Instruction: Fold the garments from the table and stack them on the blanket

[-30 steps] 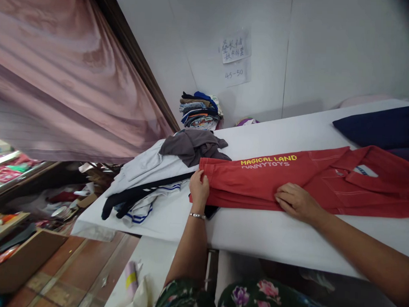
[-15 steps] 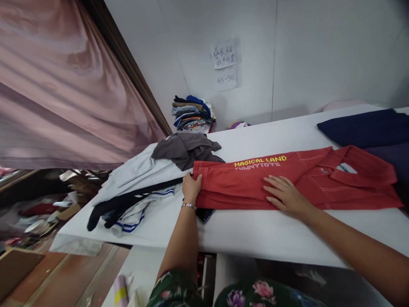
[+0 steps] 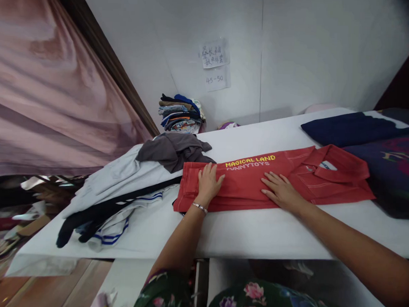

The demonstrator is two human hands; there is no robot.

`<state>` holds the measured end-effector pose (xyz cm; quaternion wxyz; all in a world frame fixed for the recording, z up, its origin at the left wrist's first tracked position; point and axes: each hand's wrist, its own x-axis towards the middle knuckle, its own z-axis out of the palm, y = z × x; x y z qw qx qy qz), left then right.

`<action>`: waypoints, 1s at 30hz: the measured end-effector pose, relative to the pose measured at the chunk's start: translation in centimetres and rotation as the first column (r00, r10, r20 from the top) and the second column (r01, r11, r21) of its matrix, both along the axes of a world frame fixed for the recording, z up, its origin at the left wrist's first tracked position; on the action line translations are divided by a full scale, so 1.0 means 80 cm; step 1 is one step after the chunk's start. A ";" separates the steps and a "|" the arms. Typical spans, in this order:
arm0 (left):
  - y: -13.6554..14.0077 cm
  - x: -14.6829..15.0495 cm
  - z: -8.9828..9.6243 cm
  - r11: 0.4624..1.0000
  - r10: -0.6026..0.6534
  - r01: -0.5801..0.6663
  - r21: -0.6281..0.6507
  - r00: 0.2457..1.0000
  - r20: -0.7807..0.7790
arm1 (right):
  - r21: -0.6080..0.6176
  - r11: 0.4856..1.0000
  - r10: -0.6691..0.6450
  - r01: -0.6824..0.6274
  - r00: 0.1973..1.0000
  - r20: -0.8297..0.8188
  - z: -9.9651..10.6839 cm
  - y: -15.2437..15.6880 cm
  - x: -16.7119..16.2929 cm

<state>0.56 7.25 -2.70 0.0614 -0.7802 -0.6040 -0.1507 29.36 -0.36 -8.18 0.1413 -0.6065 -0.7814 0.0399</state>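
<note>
A red collared shirt (image 3: 243, 184), folded into a long strip with yellow "MAGICAL LAND" lettering, lies across the white table. My left hand (image 3: 209, 184) rests on the shirt near its left, hem end, fingers spread. Flat on the middle of the shirt, just below the lettering, is my right hand (image 3: 281, 189), its fingers also apart. The shirt's collar points to the right. A dark object peeks out from under the shirt's left end, mostly hidden.
Left of the shirt lie a grey garment (image 3: 173, 150), a white garment (image 3: 113, 172) and a black garment (image 3: 118, 208). A stack of folded clothes (image 3: 181, 114) stands by the wall. Navy clothing (image 3: 346, 128) covers the right. The table's front edge (image 3: 254, 257) is close to me.
My left hand has let go of the shirt's left edge and moved right onto its surface, fingers spreading. My right hand stays on the shirt. The view has shifted slightly right.
</note>
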 end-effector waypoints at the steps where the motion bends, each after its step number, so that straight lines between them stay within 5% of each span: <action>1: 0.005 0.004 -0.007 0.999 0.005 -0.007 -0.054 1.000 -0.030 | -0.017 1.000 0.005 -0.005 1.000 -0.006 0.003 0.000 0.002; 5: 0.020 0.002 -0.026 0.979 0.031 -0.053 -0.195 0.993 -0.114 | -0.027 0.997 -0.073 0.074 0.997 0.028 0.012 0.003 0.021; 9: 0.022 -0.003 -0.028 0.984 0.014 -0.038 -0.174 0.991 -0.136 | -0.076 0.967 -0.237 0.244 0.968 0.085 0.016 0.001 0.043; 16: 0.019 -0.001 -0.025 0.983 0.019 -0.046 -0.176 0.989 -0.150 | -0.147 0.964 -0.217 0.220 0.975 0.039 0.023 0.002 0.052; 24: 0.020 0.000 -0.028 0.983 0.025 -0.047 -0.176 0.992 -0.125 | -0.187 0.942 -0.268 0.280 0.960 0.085 0.025 0.036 0.115; 30: 0.018 -0.010 -0.015 0.994 0.021 -0.024 -0.107 0.999 -0.029 | -0.165 0.930 -0.321 0.330 0.944 0.077 0.024 0.036 0.109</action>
